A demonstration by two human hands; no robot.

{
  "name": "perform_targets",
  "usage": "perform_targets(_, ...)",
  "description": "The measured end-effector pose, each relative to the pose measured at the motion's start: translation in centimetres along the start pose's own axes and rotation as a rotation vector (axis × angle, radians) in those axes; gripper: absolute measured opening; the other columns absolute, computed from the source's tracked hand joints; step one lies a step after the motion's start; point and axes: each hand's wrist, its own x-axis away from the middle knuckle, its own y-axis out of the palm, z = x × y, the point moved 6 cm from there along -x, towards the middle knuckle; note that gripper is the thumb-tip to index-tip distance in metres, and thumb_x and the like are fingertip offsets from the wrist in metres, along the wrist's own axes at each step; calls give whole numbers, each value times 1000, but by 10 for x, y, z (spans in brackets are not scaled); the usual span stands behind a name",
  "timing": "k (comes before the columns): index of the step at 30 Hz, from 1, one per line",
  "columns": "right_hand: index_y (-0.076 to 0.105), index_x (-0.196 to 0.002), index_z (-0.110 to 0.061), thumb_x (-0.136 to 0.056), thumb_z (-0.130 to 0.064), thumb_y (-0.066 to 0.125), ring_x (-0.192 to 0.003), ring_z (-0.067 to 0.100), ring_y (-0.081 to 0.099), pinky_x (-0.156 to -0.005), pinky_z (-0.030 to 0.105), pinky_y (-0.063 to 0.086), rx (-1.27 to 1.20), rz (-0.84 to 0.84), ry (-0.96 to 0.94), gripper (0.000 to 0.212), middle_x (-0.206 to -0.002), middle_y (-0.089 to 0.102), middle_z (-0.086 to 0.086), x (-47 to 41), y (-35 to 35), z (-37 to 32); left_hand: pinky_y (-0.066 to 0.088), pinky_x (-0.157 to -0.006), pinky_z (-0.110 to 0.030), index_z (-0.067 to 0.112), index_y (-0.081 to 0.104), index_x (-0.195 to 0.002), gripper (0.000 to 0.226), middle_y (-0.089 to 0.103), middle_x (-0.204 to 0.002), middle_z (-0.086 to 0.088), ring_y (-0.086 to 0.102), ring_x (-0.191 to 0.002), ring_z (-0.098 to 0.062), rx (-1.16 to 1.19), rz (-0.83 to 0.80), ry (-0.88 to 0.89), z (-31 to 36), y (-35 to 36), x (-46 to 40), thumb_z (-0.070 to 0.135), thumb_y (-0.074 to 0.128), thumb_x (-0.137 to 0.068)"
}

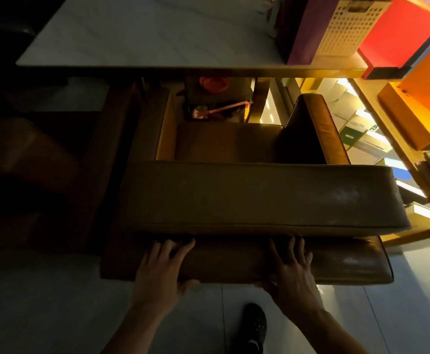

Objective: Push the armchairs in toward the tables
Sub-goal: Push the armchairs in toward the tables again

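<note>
1. Left hand (161,267): spread wide, fingers (168,247) splayed and laid flat on the lower rear ledge of the armchair (247,198); thumb hooked under the ledge's near edge. Pressed against it, not closed round anything.
2. Right hand (291,269): likewise spread, fingertips reaching up to the seam beneath the thick back cushion, thumb tucked below the ledge edge. Palm on the upholstery, nothing clasped in it.
3. Hands set apart on the same ledge, left nearer the chair's left end, right toward the middle-right.
4. Armchair: brown leather-look covering, dull and scuffed, with pale worn patches at the right end of the back cushion and of the ledge. Seen from behind and above; back cushion broad and level, seat square and bare, right armrest lit and glossy, left armrest in shadow.
5. Position of armchair: directly before the table (145,37), front of the armrests passing under the table's near edge; seat still showing on the near side of that edge.
6. Table: pale stone-look top, with a purple box (303,31), a perforated white basket (346,29) and a red box (402,31) at its right end.
7. Under the table: dark clutter with a red round item, detail not clear.
8. Floor (55,315): pale glossy tiles; one dark shoe (254,325) between the forearms.
9. Right of chair: lit shelving with orange boxes and stacked packages.
</note>
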Motion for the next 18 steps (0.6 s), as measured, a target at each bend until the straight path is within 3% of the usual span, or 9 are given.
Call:
perform_targets(6,-14,-156,-30,-84,-72,54,-148,48,-15,-121,62,7,-4,-24,23,108,-162,-11,23,5,2,-10,32,-114,-45,49,17,-152,89,40,-145,16,36,-134,-28,56,-23,31,-7,6,12,75,56,-77)
perform_targets(10,-18,-155,-30,-84,-73,52,-148,48,-14,-121,61,7,11,-25,39,108,-162,-12,23,-3,0,-11,38,-110,-47,42,27,-150,91,50,-138,12,40,-124,-25,47,18,62,-7,2,3,70,65,-72)
perform_targets(15,-14,-156,-31,-83,-74,53,-148,47,-12,-120,62,6,7,28,20,108,-163,-9,22,-27,-13,-12,27,-115,-47,48,11,-152,91,35,-149,15,24,-139,-30,71,3,27,-12,5,-24,72,58,-77)
perform_targets(18,-13,-156,-30,-83,-74,52,-148,48,-11,-120,62,6,35,42,12,108,-163,-8,23,-46,-24,-9,18,-118,-45,47,10,-152,91,33,-150,13,18,-140,-29,85,22,28,-10,1,-45,68,60,-79)
